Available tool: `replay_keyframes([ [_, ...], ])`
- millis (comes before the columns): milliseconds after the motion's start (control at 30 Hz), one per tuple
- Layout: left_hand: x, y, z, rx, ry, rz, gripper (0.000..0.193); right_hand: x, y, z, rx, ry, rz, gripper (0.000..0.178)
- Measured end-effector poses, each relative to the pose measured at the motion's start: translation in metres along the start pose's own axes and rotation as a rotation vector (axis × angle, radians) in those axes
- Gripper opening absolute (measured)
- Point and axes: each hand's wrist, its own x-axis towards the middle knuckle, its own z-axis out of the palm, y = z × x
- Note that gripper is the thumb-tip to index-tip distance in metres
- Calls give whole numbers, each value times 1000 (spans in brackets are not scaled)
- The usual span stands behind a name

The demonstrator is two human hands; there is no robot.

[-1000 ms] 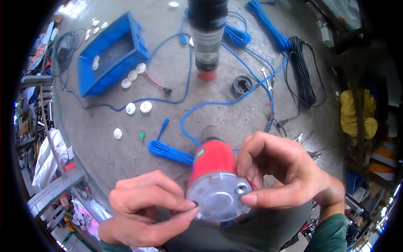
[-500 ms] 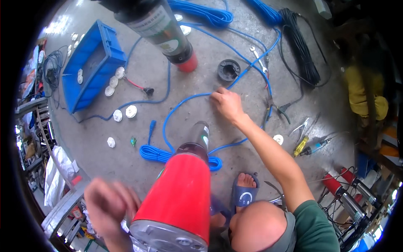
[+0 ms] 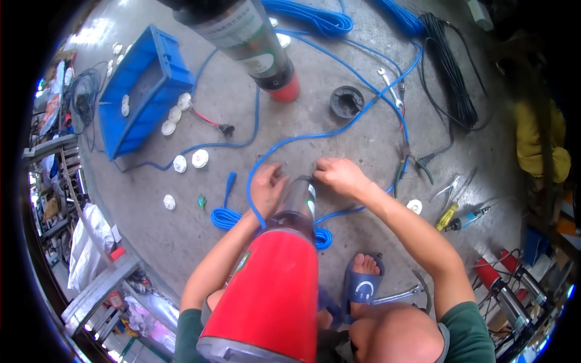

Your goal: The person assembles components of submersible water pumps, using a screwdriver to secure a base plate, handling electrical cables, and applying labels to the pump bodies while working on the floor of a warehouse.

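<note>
On the floor, front and centre, the red cylinder appears to stand near upright, dark end down. Left grip and right grip flank that end, both curled; can't tell whether either pinches anything. Blue cable loops just beyond. Cylinder looks heavy, stiff, fairly tough, paint maybe slippery; best taken two-handed, around the dark end and red wall.
</note>
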Motion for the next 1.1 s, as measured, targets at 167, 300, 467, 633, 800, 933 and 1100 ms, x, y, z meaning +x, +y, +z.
replay_keyframes([
  [167, 11, -12, -3, 101, 70, 208, 16, 2, -2, -2, 11, 25, -72, 7],
  [300, 16, -9, -3, 97, 49, 283, 12, -1, -1, 3, -10, 31, -72, 8],
  [467, 28, -6, 3, 164, 45, 321, 10, 7, -17, 15, -119, 20, 0, 9],
  [633, 33, -5, 3, 287, -26, 430, 10, -4, -19, 26, -106, 74, 70, 13],
  [800, 21, -27, 0, 492, -165, 454, 22, -27, -26, -9, 58, 268, 334, 16],
  [933, -27, -41, -50, 516, -344, 332, 18, -37, -104, -195, 463, 698, 536, 2],
  [1100, -74, -71, -138, 363, 4, 102, 16, -55, -258, -363, 384, 651, 92, 7],
])
